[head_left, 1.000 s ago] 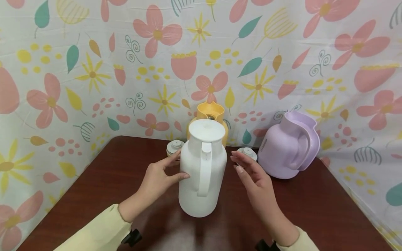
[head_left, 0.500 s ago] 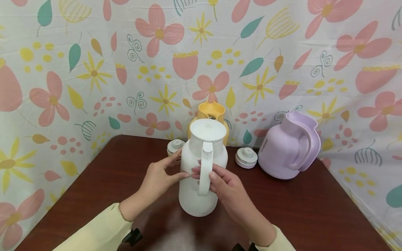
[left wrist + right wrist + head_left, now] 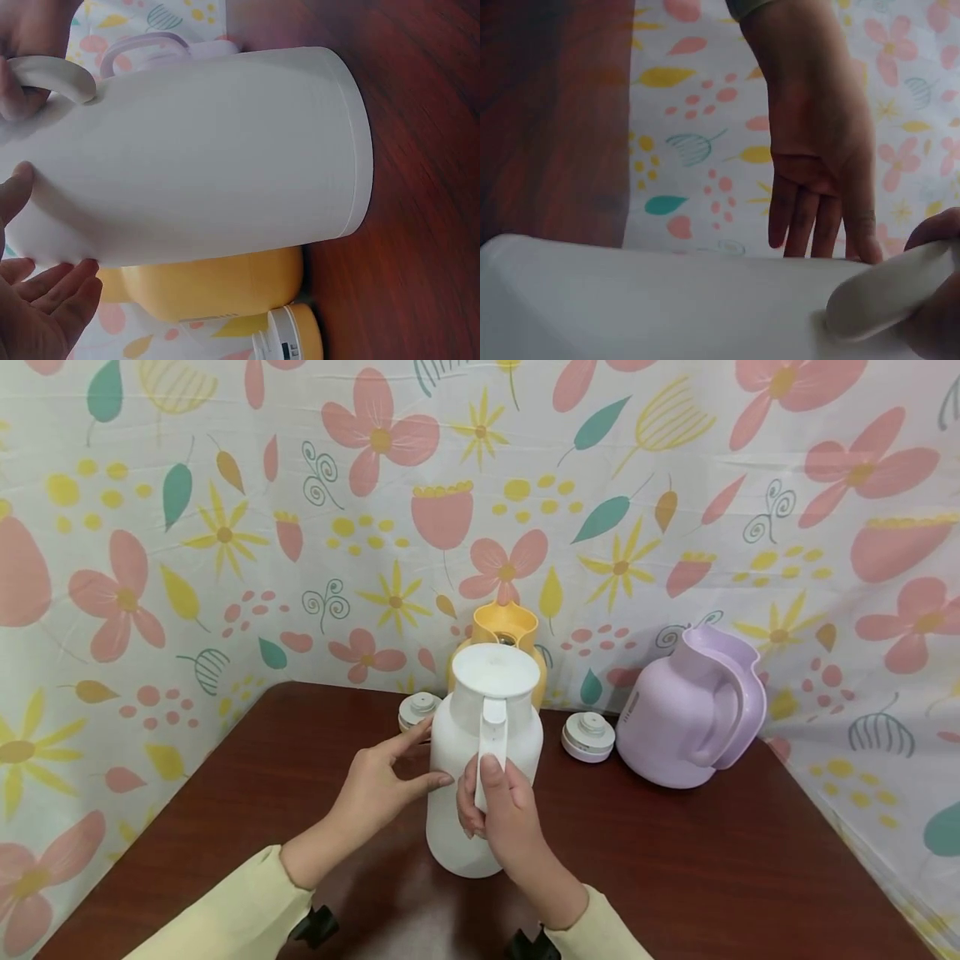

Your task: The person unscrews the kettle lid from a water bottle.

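Note:
A tall white thermos jug (image 3: 453,752) with a flat round lid (image 3: 495,670) stands upright on the table, its handle (image 3: 492,727) facing me. My right hand (image 3: 513,822) grips that handle, fingers curled round it and thumb along its outer side. On the jug's left side, my left hand (image 3: 378,793) rests with fingertips and thumb touching the wall, fingers nearly straight. In the left wrist view those fingers (image 3: 71,296) lie along the white body (image 3: 210,157). The right wrist view shows the left palm across the jug, plus part of the handle (image 3: 877,296).
Behind the white jug is a yellow jug (image 3: 504,622), partly hidden, its top uncovered. A lilac jug (image 3: 663,727) stands at the right rear. Two round stoppers (image 3: 588,737) sit on the dark wooden table (image 3: 660,877), one either side. A floral curtain (image 3: 300,527) borders the table.
My right hand has come in from the right, reached the handle and now grips it. The left hand keeps its place on the jug, which has hardly moved.

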Motion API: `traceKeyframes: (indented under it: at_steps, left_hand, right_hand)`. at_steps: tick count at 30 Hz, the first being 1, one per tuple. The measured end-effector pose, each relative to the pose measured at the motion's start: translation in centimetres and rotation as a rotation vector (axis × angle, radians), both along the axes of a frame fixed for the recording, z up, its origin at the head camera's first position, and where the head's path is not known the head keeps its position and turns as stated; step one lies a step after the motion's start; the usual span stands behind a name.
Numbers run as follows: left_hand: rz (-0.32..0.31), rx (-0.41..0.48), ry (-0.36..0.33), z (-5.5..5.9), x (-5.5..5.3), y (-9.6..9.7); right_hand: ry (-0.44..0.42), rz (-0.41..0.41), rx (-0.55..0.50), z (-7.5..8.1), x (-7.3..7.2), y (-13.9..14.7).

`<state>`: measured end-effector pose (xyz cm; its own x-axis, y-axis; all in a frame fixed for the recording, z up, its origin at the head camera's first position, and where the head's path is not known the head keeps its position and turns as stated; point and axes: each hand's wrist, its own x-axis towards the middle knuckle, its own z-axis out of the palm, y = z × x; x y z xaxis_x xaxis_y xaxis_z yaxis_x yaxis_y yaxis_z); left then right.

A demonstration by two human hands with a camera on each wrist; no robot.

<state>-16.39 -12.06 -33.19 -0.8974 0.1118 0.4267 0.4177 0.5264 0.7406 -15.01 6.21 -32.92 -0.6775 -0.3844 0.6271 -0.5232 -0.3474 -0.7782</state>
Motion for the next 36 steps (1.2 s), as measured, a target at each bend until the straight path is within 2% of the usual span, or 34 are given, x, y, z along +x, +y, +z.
traceKeyframes:
  at_steps: [4,7,10,13,16,18,23,26,29,32,36]
  left_hand:
    - [-0.007,0.016,0.010,-0.1,-0.1,-0.2]
    - [-0.020,0.025,0.020,-0.1,-0.2,-0.3]
    - [-0.058,0.031,-0.006,0.1,-0.3,-0.7]
    - [-0.094,0.018,-0.062,0.9,-0.7,-1.4]
    - [-0.130,0.024,-0.100,2.4,-1.5,-2.1]
    - [-0.190,0.045,-0.113,3.7,-2.3,-2.4]
    - [-0.483,0.106,-0.155,6.9,-4.8,-2.5]
    - [-0.611,0.111,-0.182,8.3,-6.1,-1.9]
    - [-0.675,0.078,-0.189,9.2,-7.1,-1.2]
    - [-0.708,0.025,-0.170,9.8,-7.9,-0.5]
    - [-0.692,-0.065,-0.158,10.4,-8.5,0.5]
  right_hand:
    - [0.015,0.018,-0.036,-0.1,-0.1,-0.4]
    - [0.002,-0.005,-0.033,-0.1,-0.1,-0.6]
    - [-0.009,-0.027,-0.027,-0.1,0.0,-0.7]
    - [-0.020,-0.040,-0.024,-0.1,0.1,-0.7]
    - [-0.027,-0.052,-0.018,-0.1,0.2,-0.6]
    - [-0.027,-0.059,-0.013,-0.2,0.2,-0.6]
    - [-0.032,-0.052,-0.008,-0.3,0.2,-0.6]
    - [-0.038,-0.041,-0.006,-0.3,0.2,-0.6]
    - [-0.039,-0.038,-0.005,-0.3,0.2,-0.6]
    - [-0.039,-0.036,-0.004,-0.3,0.2,-0.5]
    - [-0.033,-0.034,-0.004,-0.2,0.3,-0.3]
